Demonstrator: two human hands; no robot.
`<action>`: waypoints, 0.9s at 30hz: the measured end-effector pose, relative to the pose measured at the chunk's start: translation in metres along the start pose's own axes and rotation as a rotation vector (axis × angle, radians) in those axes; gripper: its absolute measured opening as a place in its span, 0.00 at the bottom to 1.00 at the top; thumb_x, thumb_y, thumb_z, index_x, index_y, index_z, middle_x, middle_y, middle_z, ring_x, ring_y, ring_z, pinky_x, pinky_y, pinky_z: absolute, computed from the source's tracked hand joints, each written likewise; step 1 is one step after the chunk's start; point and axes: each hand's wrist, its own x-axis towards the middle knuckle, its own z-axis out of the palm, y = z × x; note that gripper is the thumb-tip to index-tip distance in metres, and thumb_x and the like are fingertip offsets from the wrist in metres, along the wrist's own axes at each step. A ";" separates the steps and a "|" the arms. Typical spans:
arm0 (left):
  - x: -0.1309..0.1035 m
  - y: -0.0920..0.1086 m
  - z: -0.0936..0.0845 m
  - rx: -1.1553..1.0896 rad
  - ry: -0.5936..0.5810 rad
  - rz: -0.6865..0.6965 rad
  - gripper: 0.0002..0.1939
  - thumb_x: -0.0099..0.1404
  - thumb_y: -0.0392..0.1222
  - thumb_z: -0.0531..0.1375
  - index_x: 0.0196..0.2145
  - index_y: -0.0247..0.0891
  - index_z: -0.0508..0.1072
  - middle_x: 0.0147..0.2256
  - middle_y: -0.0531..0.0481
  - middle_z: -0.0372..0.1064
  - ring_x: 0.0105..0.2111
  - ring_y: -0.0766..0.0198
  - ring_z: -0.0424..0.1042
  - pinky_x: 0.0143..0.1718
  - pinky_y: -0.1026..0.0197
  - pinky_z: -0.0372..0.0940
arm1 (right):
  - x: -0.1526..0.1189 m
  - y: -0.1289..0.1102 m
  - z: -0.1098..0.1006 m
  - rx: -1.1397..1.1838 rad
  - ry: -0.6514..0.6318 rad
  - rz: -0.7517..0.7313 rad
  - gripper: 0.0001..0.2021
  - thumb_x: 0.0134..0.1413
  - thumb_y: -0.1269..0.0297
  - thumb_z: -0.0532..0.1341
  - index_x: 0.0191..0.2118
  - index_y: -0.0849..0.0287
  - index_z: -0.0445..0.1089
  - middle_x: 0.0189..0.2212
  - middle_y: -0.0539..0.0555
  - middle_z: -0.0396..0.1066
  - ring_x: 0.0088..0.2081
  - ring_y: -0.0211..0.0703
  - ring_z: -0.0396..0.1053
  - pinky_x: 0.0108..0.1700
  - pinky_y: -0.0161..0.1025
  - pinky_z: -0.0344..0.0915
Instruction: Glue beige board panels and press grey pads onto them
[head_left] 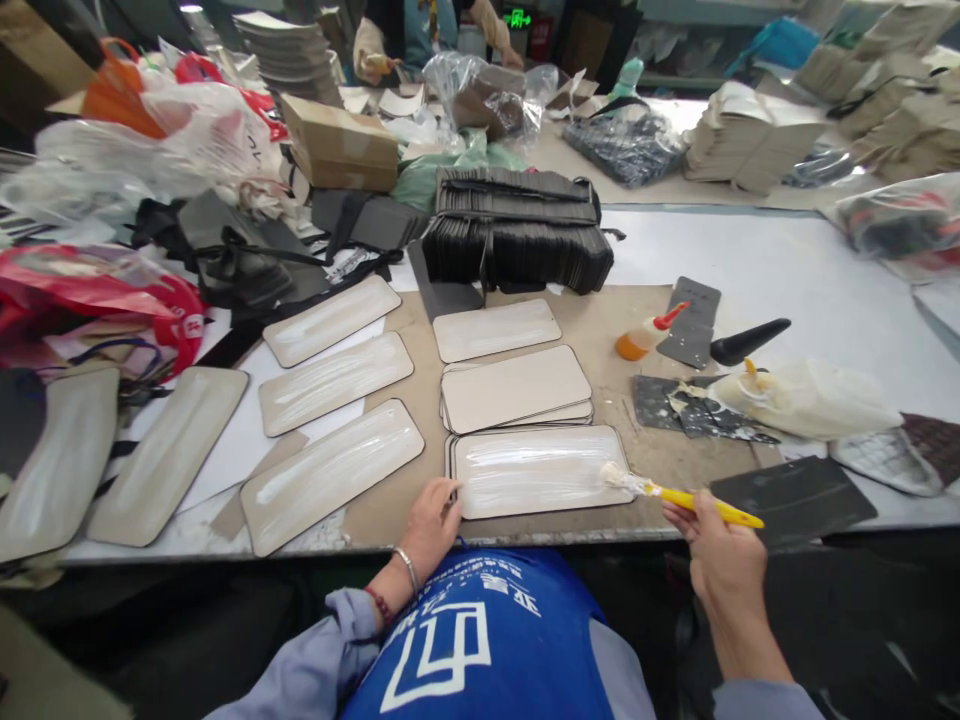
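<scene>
My right hand is closed round the yellow handle of a brush. The brush's whitish, coated bristles touch the right part of a beige rounded panel, which carries wet white streaks. At that panel's left edge rests my left hand, its fingers bent together against the edge; whether they pinch it is hard to tell. Just behind lies a small stack of plain beige panels, with one streaked panel beyond. More streaked panels are spread out on the left.
A black strapped bundle stands at the back. To the right are a glue bottle, a black-handled tool, a whitish bag and dark sheets. Plastic bags crowd the left. Another person works across the table.
</scene>
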 end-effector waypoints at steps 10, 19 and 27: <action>0.023 0.004 0.017 -0.064 0.034 -0.530 0.14 0.57 0.31 0.51 0.36 0.33 0.75 0.37 0.41 0.72 0.39 0.58 0.70 0.45 0.52 0.64 | -0.046 0.012 0.092 0.108 -0.376 0.310 0.26 0.29 0.49 0.70 0.31 0.66 0.67 0.22 0.54 0.73 0.24 0.43 0.72 0.28 0.34 0.73; 0.025 0.032 0.016 -0.205 0.148 -0.586 0.09 0.56 0.37 0.52 0.32 0.35 0.71 0.30 0.47 0.70 0.33 0.62 0.69 0.38 0.58 0.64 | -0.036 0.027 0.090 0.061 -0.407 0.278 0.23 0.34 0.50 0.68 0.30 0.66 0.68 0.20 0.53 0.72 0.25 0.45 0.73 0.29 0.38 0.74; 0.028 0.042 0.016 -0.065 -0.067 -0.591 0.09 0.54 0.34 0.50 0.18 0.38 0.60 0.17 0.57 0.56 0.21 0.68 0.60 0.26 0.66 0.56 | -0.041 0.016 0.094 0.090 -0.453 0.326 0.23 0.34 0.49 0.68 0.30 0.65 0.68 0.23 0.54 0.74 0.26 0.44 0.73 0.31 0.37 0.73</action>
